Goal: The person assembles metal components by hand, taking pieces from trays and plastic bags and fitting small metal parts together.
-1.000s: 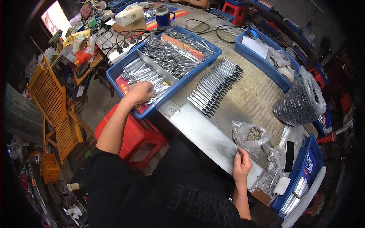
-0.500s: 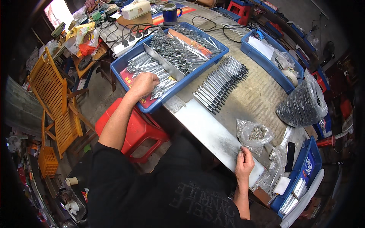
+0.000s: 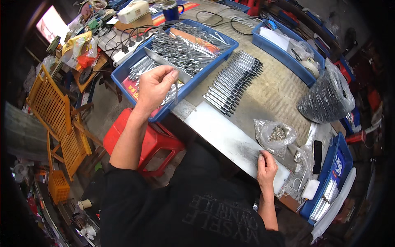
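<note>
My left hand is pinched shut on a slim silver rod, which hangs down at the near side of a blue tray. Loose silver rods of the same look fill the tray's near compartment, and a metal divider parts them from a heap of darker metal pieces. My right hand rests by the near edge of a white board. Its thumb and fingers are pressed together; what they hold, if anything, is too small to name. Beyond the board lies a slanting row of silver rods with black ends.
A clear bag of tiny metal parts lies past my right hand. Farther right are a bag of black pieces, a blue bin and another blue tray. A red stool stands below the left tray; cables cross the far table.
My left hand has risen from the loose rods and drawn back toward me, with a rod now showing in its fingers. My right hand stays by the board. The whole view has shifted slightly.
</note>
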A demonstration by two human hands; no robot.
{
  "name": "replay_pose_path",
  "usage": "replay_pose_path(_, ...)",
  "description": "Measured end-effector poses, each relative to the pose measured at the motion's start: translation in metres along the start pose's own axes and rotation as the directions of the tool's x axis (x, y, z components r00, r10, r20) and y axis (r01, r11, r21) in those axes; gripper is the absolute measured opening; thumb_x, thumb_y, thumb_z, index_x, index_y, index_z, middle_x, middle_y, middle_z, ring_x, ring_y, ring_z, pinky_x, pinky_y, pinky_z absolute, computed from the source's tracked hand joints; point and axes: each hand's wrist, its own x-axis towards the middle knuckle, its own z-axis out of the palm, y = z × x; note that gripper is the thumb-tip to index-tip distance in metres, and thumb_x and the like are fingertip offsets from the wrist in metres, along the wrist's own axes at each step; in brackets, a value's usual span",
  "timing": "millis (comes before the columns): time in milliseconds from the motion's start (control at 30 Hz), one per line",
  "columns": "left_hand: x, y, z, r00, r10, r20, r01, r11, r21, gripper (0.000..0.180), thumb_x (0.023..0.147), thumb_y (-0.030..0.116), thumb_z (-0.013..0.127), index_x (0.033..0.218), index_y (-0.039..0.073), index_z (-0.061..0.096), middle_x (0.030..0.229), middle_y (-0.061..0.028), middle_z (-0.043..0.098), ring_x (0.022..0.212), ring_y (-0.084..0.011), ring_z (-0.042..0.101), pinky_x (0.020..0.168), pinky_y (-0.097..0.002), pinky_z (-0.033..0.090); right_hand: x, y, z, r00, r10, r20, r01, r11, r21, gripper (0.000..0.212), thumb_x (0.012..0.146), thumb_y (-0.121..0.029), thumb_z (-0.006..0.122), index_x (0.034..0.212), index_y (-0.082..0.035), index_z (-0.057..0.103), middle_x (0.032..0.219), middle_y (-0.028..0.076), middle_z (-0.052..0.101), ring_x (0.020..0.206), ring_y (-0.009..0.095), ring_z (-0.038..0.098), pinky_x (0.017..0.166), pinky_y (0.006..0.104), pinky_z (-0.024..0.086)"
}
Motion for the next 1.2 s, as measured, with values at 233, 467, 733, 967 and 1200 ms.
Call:
replay_pose_path(233, -0.034, 0.038, 0.069, 0.953, -0.155, 0.259, 0.265, 0.842, -0.47, 0.016, 0.084, 0.015, 0.059, 0.087, -0.001, 0.061, 0.066, -0.0009, 0.059, 0.051, -0.0025, 0.049, 0.044, -0.0162, 0.037, 0.008, -0.016, -0.004, 0.999, 0.032, 0.0, -0.032, 0.996, 0.079, 0.014, 0.081, -0.006, 0.055, 0.091, 0.003, 0.059, 0.079, 0.013, 0.06, 0.071, 0.021, 0.058, 0.065, 0.0297, 0.045)
replay_pose_path(467, -0.081, 0.063, 0.139, 0.907, -0.174, 0.385, 0.377, 0.743, -0.553, 0.015, 0.085, 0.013, 0.059, 0.084, -0.002, 0.059, 0.068, -0.0047, 0.059, 0.053, -0.0048, 0.049, 0.046, -0.0176, 0.038, 0.01, -0.04, 0.004, 0.992, 0.013, 0.125, -0.055, 0.939, 0.338, 0.015, 0.08, -0.009, 0.058, 0.09, 0.001, 0.06, 0.075, 0.01, 0.058, 0.065, 0.017, 0.056, 0.059, 0.0286, 0.044)
replay_pose_path(733, -0.113, 0.064, 0.161, 0.842, -0.124, 0.525, 0.474, 0.635, -0.611, 0.01, 0.084, 0.006, 0.059, 0.088, -0.003, 0.057, 0.072, -0.0033, 0.057, 0.057, -0.006, 0.05, 0.049, -0.0183, 0.04, 0.001, -0.035, 0.001, 0.991, -0.065, 0.113, 0.03, 0.957, 0.289, 0.016, 0.079, -0.011, 0.06, 0.072, 0.001, 0.053, 0.063, 0.014, 0.051, 0.057, 0.029, 0.051, 0.052, 0.0377, 0.04)
replay_pose_path(967, -0.112, 0.059, 0.161, 0.632, -0.009, 0.775, 0.619, 0.607, -0.498, 0.011, 0.082, 0.008, 0.061, 0.086, -0.002, 0.059, 0.079, -0.0062, 0.059, 0.06, -0.01, 0.054, 0.053, -0.022, 0.044, -0.004, -0.027, -0.014, 0.97, -0.168, 0.178, 0.085, 0.913, 0.399, 0.018, 0.083, -0.014, 0.056, 0.074, 0.001, 0.054, 0.067, 0.013, 0.051, 0.061, 0.03, 0.052, 0.057, 0.0379, 0.041)
replay_pose_path(1200, -0.114, 0.063, 0.165, 0.66, -0.099, 0.745, 0.653, 0.566, -0.503, 0.014, 0.084, 0.013, 0.059, 0.083, 0.0, 0.056, 0.077, -0.0109, 0.06, 0.056, -0.0111, 0.054, 0.049, -0.0217, 0.044, -0.01, -0.02, -0.043, 0.981, -0.133, 0.143, 0.083, 0.948, 0.307, 0.019, 0.081, -0.017, 0.059, 0.087, 0.001, 0.058, 0.073, 0.014, 0.055, 0.066, 0.03, 0.056, 0.059, 0.0364, 0.044)
